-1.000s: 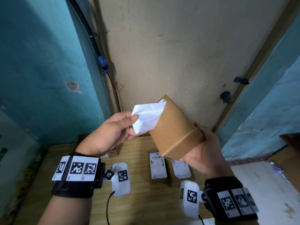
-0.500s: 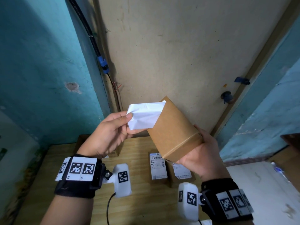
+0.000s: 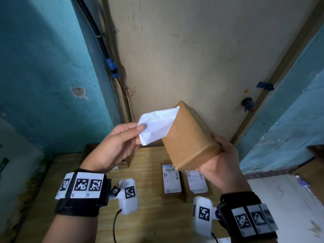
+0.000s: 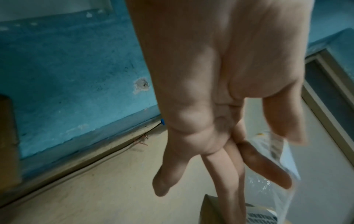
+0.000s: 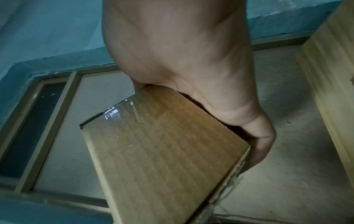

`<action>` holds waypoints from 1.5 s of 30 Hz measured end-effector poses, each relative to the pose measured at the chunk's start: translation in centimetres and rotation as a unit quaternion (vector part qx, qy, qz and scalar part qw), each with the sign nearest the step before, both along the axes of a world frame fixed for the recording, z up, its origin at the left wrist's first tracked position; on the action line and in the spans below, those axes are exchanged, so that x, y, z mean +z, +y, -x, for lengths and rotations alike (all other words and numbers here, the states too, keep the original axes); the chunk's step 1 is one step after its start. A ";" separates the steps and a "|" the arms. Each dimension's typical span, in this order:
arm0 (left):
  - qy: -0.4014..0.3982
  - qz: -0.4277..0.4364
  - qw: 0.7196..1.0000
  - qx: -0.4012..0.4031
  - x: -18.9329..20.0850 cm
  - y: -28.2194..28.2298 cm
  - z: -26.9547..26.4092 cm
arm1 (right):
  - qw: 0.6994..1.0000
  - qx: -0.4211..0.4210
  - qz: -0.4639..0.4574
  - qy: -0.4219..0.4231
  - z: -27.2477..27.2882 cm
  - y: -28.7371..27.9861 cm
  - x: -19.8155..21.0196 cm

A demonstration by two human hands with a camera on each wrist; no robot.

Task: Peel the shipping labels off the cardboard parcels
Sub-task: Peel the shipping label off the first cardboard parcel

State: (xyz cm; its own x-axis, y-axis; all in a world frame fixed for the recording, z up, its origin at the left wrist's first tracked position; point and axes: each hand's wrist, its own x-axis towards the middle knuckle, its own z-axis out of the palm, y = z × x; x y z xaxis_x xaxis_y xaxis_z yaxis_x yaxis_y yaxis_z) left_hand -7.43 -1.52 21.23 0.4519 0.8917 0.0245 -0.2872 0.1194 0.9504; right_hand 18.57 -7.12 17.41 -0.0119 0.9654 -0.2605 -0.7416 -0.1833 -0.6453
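Note:
A small brown cardboard parcel is held up in the air, tilted, by my right hand, which grips its lower end. A white shipping label hangs off the parcel's left side, attached only along the far edge. My left hand pinches the label's free corner between thumb and forefinger. In the left wrist view the label shows beside the fingers. In the right wrist view the parcel fills the frame under the right hand.
Below on the wooden table lie two more parcels with labels side by side. Another box sits behind my left hand. A beige panel and teal walls stand close behind the table. A white surface lies at right.
The left hand has pulled the label further left and up, and more of it has come off the parcel. The right hand has held the parcel nearly still.

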 end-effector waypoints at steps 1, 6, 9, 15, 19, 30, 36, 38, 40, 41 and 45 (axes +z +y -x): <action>0.005 -0.016 1.000 -0.016 0.2 -0.1 0.2 | 1.000 -0.003 -0.022 -0.005 0.0 0.0 -0.1; 0.076 -0.076 0.994 -0.003 1.8 -0.7 0.6 | 0.993 0.016 -0.095 -0.071 -0.2 -0.1 -0.6; 0.136 -0.099 0.983 0.071 2.5 -0.5 0.1 | 0.981 0.072 -0.126 -0.127 -0.3 -0.5 -0.1; 0.209 -0.180 0.956 0.096 3.2 -0.7 -1.3 | 0.967 0.123 -0.120 -0.186 -0.4 -1.1 -0.3; 0.233 -0.204 0.942 0.132 2.9 -0.7 -1.9 | 0.930 0.196 -0.137 -0.277 -0.8 -1.9 0.1; 0.406 -0.293 0.817 0.287 2.0 -3.0 -7.0 | 0.888 0.007 -0.070 -0.454 2.3 -0.3 1.1; 0.455 -0.311 0.783 0.288 1.3 -2.9 -8.1 | 0.855 -0.030 -0.038 -0.517 2.9 0.3 1.3; 0.458 -0.316 0.780 0.287 1.1 -2.7 -8.2 | 0.851 -0.030 -0.030 -0.523 3.3 0.5 1.2; 0.458 -0.324 0.781 0.274 0.9 -2.4 -8.1 | 0.853 -0.032 -0.028 -0.519 3.4 0.8 1.1; 0.455 -0.328 0.783 0.269 0.9 -2.3 -8.0 | 0.857 -0.030 -0.027 -0.513 3.3 0.9 1.0; 0.419 -0.311 0.809 0.271 1.0 -1.8 -7.7 | 0.870 0.001 -0.030 -0.493 2.5 1.0 1.1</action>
State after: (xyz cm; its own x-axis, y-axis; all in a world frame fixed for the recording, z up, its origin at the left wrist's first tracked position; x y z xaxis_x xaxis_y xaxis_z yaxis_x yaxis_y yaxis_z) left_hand 0.28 -3.30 22.24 0.0892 0.8974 0.4320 0.6396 -0.3841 0.6659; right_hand 16.10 -6.16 18.53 0.1877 0.9777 -0.0941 0.1775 -0.1280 -0.9757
